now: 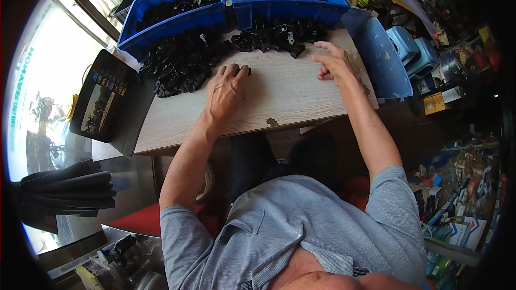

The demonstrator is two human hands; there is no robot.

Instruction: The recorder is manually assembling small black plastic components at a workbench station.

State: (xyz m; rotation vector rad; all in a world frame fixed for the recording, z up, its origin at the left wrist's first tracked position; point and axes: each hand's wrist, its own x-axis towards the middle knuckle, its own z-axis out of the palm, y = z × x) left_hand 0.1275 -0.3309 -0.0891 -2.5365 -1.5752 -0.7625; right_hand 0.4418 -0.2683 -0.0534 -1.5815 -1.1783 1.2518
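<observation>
"How far along does the work look?"

"Partway, I'd judge. Plenty of black parts sit inside the left blue bin (pixel 183 25) and the right blue bin (pixel 295 11), but a big loose heap (pixel 177 64) and a smaller row (pixel 269 37) lie on the counter (pixel 290 94) in front of them."

"Which ones are done?"

"I can't tell; finished and unfinished pieces look alike from here. The loose ones are plainly not in a bin."

"And the hands?"

"The left hand (pixel 226 88) rests low over the counter, just beside the heap, its fingers curled and its grip narrow. A dark bit (pixel 249 71) shows at the fingertips, though I can't tell whether it's pinched or only touched."

"The right hand (pixel 334 63)?"

"Its grip is wide, thumb apart from the fingers, with nothing visible in it. It's near the row's right end."
</observation>
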